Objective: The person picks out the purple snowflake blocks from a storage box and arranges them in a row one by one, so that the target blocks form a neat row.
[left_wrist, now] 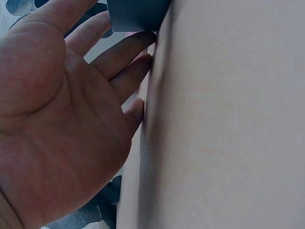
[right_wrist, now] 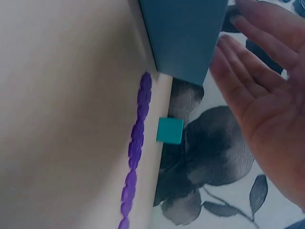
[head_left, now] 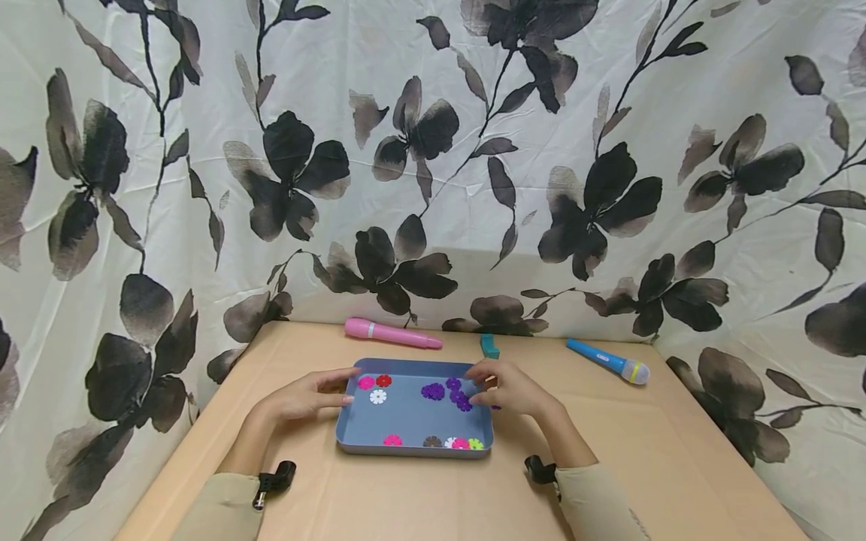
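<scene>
A blue-grey rectangular tray (head_left: 413,421) lies between my two hands. Several purple flower-shaped pieces (head_left: 433,391) sit in its right half; pink (head_left: 366,382), red (head_left: 383,381) and white (head_left: 378,397) ones are at the upper left. More pieces, including a brown one (head_left: 431,442), line the near wall. My left hand (head_left: 298,397) is at the tray's left rim, fingers relaxed and thumb apart. My right hand (head_left: 510,387) reaches over the right rim, fingertips and thumb apart beside the purple pieces. In the right wrist view, a row of purple flower pieces (right_wrist: 136,138) lies on the table outside the tray.
Behind the tray lie a pink toy microphone (head_left: 392,333) and a teal block-like piece (head_left: 489,346). A blue toy microphone (head_left: 609,361) lies at the right rear. Floral cloth (head_left: 473,210) hangs along the back and sides of the tan table (head_left: 406,496).
</scene>
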A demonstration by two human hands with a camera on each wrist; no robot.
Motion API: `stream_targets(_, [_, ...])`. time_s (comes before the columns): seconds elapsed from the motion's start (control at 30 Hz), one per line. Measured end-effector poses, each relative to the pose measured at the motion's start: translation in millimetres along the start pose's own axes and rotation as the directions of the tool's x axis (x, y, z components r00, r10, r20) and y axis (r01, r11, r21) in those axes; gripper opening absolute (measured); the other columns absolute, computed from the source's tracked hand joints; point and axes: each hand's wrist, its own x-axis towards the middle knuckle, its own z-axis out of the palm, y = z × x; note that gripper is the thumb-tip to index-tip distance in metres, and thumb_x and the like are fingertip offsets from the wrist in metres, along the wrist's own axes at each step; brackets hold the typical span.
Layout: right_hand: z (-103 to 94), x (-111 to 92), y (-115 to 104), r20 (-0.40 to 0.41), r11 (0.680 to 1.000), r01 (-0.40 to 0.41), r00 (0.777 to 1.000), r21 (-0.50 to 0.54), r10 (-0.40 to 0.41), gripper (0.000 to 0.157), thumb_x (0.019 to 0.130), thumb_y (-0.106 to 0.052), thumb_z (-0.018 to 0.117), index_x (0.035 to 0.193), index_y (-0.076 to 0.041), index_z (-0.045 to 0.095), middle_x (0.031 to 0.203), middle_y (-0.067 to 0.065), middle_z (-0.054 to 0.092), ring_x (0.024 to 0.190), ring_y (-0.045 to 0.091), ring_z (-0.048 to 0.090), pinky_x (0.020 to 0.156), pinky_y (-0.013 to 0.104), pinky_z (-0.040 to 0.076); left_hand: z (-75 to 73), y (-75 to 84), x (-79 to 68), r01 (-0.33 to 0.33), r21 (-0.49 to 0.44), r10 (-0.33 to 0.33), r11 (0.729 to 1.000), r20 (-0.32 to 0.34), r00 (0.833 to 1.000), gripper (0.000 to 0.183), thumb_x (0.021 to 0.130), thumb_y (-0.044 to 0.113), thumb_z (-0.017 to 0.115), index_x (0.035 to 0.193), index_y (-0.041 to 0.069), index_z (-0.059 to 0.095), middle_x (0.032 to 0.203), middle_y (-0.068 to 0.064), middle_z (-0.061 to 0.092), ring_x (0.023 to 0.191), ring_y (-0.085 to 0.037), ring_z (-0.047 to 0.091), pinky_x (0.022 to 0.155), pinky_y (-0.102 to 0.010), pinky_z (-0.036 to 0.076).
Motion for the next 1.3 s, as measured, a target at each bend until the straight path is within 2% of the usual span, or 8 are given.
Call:
stream_targets(0.1, [4.6, 5.6, -3.1, 0.089, 0.997, -0.004, 0.996, -0.071, 0.01, 0.032, 0.091, -0.009, 0.08, 0.122, -0.004, 0.073, 0.121, 0.012, 0.071, 0.112, 0.034, 0.067, 0.099, 0.052, 0.058, 0.1, -1.0, 1.0, -0.013, -0.017, 0.013, 1.0, 0.003, 1.0, 0.068, 0.101, 0.03, 0.07, 0.159, 0.009, 0.042, 0.165, -0.018, 0.039, 0.153, -0.042, 0.035, 0.126, -0.061, 0.024])
stream_targets(0.2, [8.8, 11.2, -7.4, 0.139, 0.987, -0.006, 0.99, -0.16, 0.028, 0.03, 0.09, -0.005, 0.08, 0.119, -0.007, 0.075, 0.121, 0.007, 0.069, 0.111, 0.03, 0.066, 0.098, 0.049, 0.058, 0.0, -1.2, 0.6, -0.019, -0.02, 0.019, 1.0, 0.003, 1.0, 0.068, 0.101, 0.03, 0.07, 0.159, 0.009, 0.043, 0.165, -0.018, 0.039, 0.154, -0.042, 0.034, 0.126, -0.062, 0.023])
stream_targets(0.37, [16.9, 18.3, -12.5, 0.177, 0.935, 0.025, 0.983, -0.353, 0.04, 0.026, 0.089, -0.005, 0.082, 0.114, -0.013, 0.077, 0.115, 0.001, 0.068, 0.106, 0.017, 0.065, 0.097, 0.039, 0.059, 0.5, -0.3, -0.7, -0.018, -0.027, 0.019, 0.999, 0.005, 1.0, 0.068, 0.101, 0.029, 0.07, 0.159, 0.009, 0.042, 0.166, -0.017, 0.039, 0.154, -0.042, 0.032, 0.126, -0.062, 0.023])
stream_targets(0.53, [23.1, 22.2, -12.2, 0.171, 0.89, 0.061, 0.985, -0.453, 0.02, 0.021, 0.088, -0.003, 0.082, 0.105, -0.013, 0.078, 0.106, -0.002, 0.068, 0.097, 0.012, 0.063, 0.093, 0.035, 0.059, 1.1, -0.7, 0.4, -0.017, -0.034, 0.017, 0.999, 0.009, 1.0, 0.067, 0.101, 0.028, 0.07, 0.159, 0.009, 0.043, 0.166, -0.018, 0.039, 0.154, -0.042, 0.033, 0.126, -0.062, 0.023])
stream_targets(0.67, [25.6, 24.3, -10.1, 0.158, 0.889, 0.06, 0.987, -0.454, 0.014, 0.018, 0.086, -0.001, 0.083, 0.096, -0.015, 0.076, 0.099, -0.004, 0.065, 0.091, 0.01, 0.06, 0.086, 0.03, 0.059, 0.7, -0.8, 1.3, -0.021, -0.03, 0.021, 0.999, 0.005, 1.0, 0.066, 0.101, 0.027, 0.07, 0.159, 0.009, 0.043, 0.165, -0.019, 0.039, 0.153, -0.042, 0.035, 0.126, -0.061, 0.024])
stream_targets(0.87, [27.2, 24.4, -8.9, 0.142, 0.913, 0.04, 0.99, -0.406, 0.02, 0.019, 0.084, -0.002, 0.085, 0.082, -0.016, 0.073, 0.09, -0.008, 0.061, 0.085, 0.009, 0.055, 0.078, 0.024, 0.054, 0.4, -0.3, -0.1, -0.015, -0.021, 0.015, 1.0, 0.0, 1.0, 0.067, 0.101, 0.028, 0.07, 0.159, 0.009, 0.043, 0.165, -0.018, 0.04, 0.153, -0.042, 0.035, 0.126, -0.062, 0.024])
stream_targets(1.03, [28.0, 20.3, -11.4, 0.145, 0.924, 0.012, 0.988, -0.383, 0.047, 0.015, 0.086, -0.004, 0.085, 0.083, -0.015, 0.075, 0.088, -0.009, 0.061, 0.084, 0.009, 0.054, 0.077, 0.022, 0.054, 0.8, -0.8, -0.2, -0.015, -0.023, 0.015, 1.0, 0.003, 1.0, 0.068, 0.101, 0.03, 0.07, 0.159, 0.009, 0.043, 0.165, -0.018, 0.04, 0.153, -0.042, 0.034, 0.126, -0.062, 0.024])
stream_targets(1.3, [28.7, 14.4, -11.1, 0.124, 0.946, 0.037, 0.992, -0.321, 0.003, 0.015, 0.085, -0.001, 0.084, 0.082, -0.013, 0.075, 0.087, -0.007, 0.067, 0.079, 0.007, 0.057, 0.069, 0.019, 0.053, 0.2, -0.5, -0.3, -0.023, -0.037, 0.024, 0.999, 0.012, 1.0, 0.067, 0.101, 0.028, 0.07, 0.159, 0.009, 0.042, 0.164, -0.019, 0.04, 0.152, -0.041, 0.037, 0.126, -0.062, 0.024])
